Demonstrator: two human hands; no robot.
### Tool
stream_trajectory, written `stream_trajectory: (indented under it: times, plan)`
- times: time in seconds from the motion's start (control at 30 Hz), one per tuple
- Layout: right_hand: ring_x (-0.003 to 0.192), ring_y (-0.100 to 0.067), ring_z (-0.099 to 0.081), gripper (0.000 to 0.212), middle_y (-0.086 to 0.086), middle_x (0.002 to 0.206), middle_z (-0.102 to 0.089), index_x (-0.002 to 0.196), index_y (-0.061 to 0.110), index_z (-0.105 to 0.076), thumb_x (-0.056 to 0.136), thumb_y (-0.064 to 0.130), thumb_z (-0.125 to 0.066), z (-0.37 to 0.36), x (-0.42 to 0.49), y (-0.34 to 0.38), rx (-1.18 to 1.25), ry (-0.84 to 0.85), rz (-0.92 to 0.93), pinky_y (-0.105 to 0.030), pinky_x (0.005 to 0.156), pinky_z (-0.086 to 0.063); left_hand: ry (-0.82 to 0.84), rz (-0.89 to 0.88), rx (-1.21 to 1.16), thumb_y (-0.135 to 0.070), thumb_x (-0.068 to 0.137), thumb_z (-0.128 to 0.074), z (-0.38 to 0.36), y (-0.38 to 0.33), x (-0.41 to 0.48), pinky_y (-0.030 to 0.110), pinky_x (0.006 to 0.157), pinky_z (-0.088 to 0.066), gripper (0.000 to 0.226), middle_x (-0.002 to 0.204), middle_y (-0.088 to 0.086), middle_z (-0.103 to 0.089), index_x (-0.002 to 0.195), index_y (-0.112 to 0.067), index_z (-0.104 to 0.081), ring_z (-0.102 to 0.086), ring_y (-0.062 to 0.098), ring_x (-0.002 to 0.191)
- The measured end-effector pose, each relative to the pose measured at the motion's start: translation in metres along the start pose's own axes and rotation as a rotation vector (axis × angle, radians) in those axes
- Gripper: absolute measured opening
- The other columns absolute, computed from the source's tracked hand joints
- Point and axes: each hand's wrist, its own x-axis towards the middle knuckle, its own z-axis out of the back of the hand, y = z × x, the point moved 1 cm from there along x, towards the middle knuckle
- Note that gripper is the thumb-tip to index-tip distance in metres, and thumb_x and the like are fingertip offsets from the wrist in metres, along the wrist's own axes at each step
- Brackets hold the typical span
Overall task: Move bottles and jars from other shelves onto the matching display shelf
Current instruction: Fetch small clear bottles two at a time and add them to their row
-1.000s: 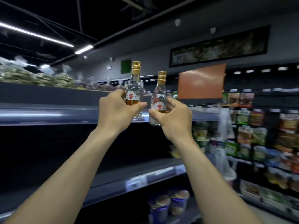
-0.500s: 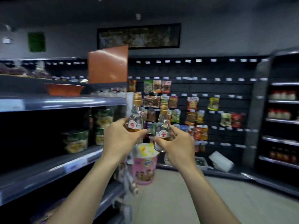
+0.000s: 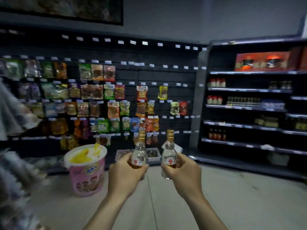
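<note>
While both small clear bottles are carried upright at chest height, the left bottle [image 3: 139, 155] sits in the left hand [image 3: 127, 176] and the right bottle [image 3: 169, 159] in the right hand [image 3: 184, 175], each grip wrapped tight around the lower body over the red-and-white label, gold caps pointing up and the two bottles near but apart. A second ago they were held up against the edge of a dim shelf on the left; now that shelf has slid out of view and the hands have dropped lower, with open floor [image 3: 232, 205] beneath them. The view has swung right, past the pink tub [image 3: 86, 173] and the wall of hanging snack packets [image 3: 99, 97], so that the dark shelving unit [image 3: 249, 107] with rows of bottles and jars stands ahead on the right. I judge this as the carry leg: the bottles are picked, and that unit is the likely matching display, though no particular shelf is yet singled out.
</note>
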Motion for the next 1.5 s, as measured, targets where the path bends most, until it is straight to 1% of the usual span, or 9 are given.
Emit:
stream_trajectory:
  times: [0.13,0.23,0.33,0.57,0.9,1.07,1.2,1.37,1.5]
  plan:
    - [0.073,0.005,-0.069,0.026,0.020,0.076,-0.074,0.089,0.031,-0.075,0.070,0.027,-0.093,0.010,0.065,-0.072,-0.075,-0.040,-0.043,-0.011,0.058,-0.052,0.063,-0.011,-0.029,-0.037,0.066,-0.092,-0.099,0.017,0.045,0.001,0.050,-0.043,0.032,0.070,-0.038,-0.066,0.089,-0.039,-0.070,-0.063,-0.017,0.068]
    - [0.074,0.005,-0.069,0.033,0.014,0.080,-0.076,0.099,0.027,-0.077,0.070,0.025,-0.093,0.019,0.106,-0.121,-0.087,-0.058,-0.116,-0.013,0.058,-0.055,0.122,-0.022,-0.032,-0.040,0.068,-0.092,-0.167,0.022,0.073,0.010,0.059,-0.055,0.050,0.074,-0.024,-0.069,0.113,-0.034,-0.071,-0.067,-0.007,0.069]
    - [0.072,0.004,-0.070,0.031,0.016,0.078,-0.075,0.095,0.029,-0.076,0.070,0.022,-0.094,0.030,0.139,-0.169,-0.085,-0.086,-0.182,-0.014,0.055,-0.056,0.208,-0.010,-0.065,-0.040,0.069,-0.091,-0.231,0.023,0.096,0.025,0.060,-0.062,0.038,0.073,-0.021,-0.069,0.097,-0.043,-0.065,-0.068,-0.004,0.065]
    - [0.069,0.001,-0.071,0.026,0.022,0.078,-0.074,0.086,0.032,-0.074,0.071,0.022,-0.092,0.067,0.213,-0.287,-0.119,-0.143,-0.291,-0.015,0.055,-0.056,0.328,0.044,-0.125,-0.035,0.072,-0.091,-0.389,0.027,0.139,0.026,0.055,-0.062,0.034,0.074,-0.015,-0.071,0.091,-0.042,-0.062,-0.070,-0.003,0.064]
    - [0.072,0.002,-0.070,0.021,0.024,0.077,-0.072,0.083,0.032,-0.072,0.074,0.026,-0.090,0.158,0.375,-0.449,-0.164,-0.188,-0.300,-0.014,0.057,-0.056,0.348,0.149,-0.148,-0.033,0.072,-0.089,-0.627,0.003,0.212,0.023,0.051,-0.059,0.022,0.069,-0.023,-0.070,0.078,-0.030,-0.069,-0.070,0.001,0.056]
    - [0.077,0.008,-0.067,0.031,0.033,0.083,-0.069,0.079,0.042,-0.065,0.073,0.026,-0.091,0.195,0.447,-0.510,-0.193,-0.182,-0.301,-0.008,0.060,-0.051,0.375,0.140,-0.129,-0.036,0.070,-0.088,-0.725,-0.014,0.246,0.007,0.045,-0.045,0.021,0.070,-0.027,-0.069,0.075,-0.031,-0.068,-0.067,-0.006,0.060]
    - [0.079,0.011,-0.066,0.033,0.018,0.073,-0.071,0.080,0.043,-0.064,0.073,0.026,-0.092,0.221,0.502,-0.567,-0.208,-0.193,-0.329,-0.006,0.060,-0.050,0.416,0.149,-0.101,-0.037,0.072,-0.088,-0.804,-0.014,0.279,0.011,0.047,-0.051,0.021,0.066,-0.015,-0.071,0.079,-0.031,-0.069,-0.068,-0.004,0.057]
    - [0.078,0.015,-0.063,0.024,0.017,0.071,-0.069,0.087,0.030,-0.072,0.073,0.027,-0.091,0.253,0.585,-0.652,-0.245,-0.227,-0.369,-0.001,0.056,-0.044,0.450,0.136,-0.099,-0.036,0.072,-0.089,-0.913,-0.008,0.329,0.002,0.049,-0.044,0.023,0.067,-0.018,-0.069,0.083,-0.033,-0.069,-0.063,-0.017,0.069]
    - [0.080,0.013,-0.064,0.031,0.020,0.075,-0.070,0.093,0.035,-0.069,0.073,0.028,-0.091,0.274,0.669,-0.718,-0.292,-0.228,-0.377,-0.003,0.058,-0.047,0.464,0.171,-0.151,-0.035,0.072,-0.090,-1.012,-0.011,0.383,0.001,0.048,-0.042,0.024,0.069,-0.020,-0.068,0.082,-0.035,-0.068,-0.061,-0.021,0.071]
